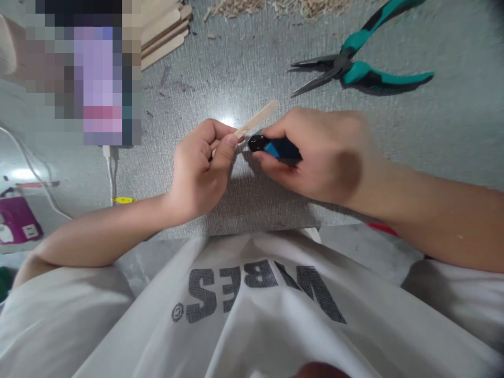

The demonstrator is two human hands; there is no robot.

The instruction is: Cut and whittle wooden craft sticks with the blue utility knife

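Note:
My left hand [205, 168] pinches a pale wooden craft stick [260, 116] between thumb and fingers. The stick slants up to the right, its rounded end free, with a rough, nicked patch near my thumb. In my closed right hand [326, 152] is a blue-and-black utility knife [277, 148], its black front end close to the stick beside my left fingertips. Whether the blade touches the wood is hard to make out. Above my right hand lie needle-nose pliers [340, 64] with teal-and-black handles, jaws spread apart.
A stack of craft sticks [167, 29] lies at the upper left, with wood shavings [271, 7] along the table's far edge. A blurred-out object [98, 79] has a white cable [111, 168] plugged in. At far left sits a purple power adapter [19, 219].

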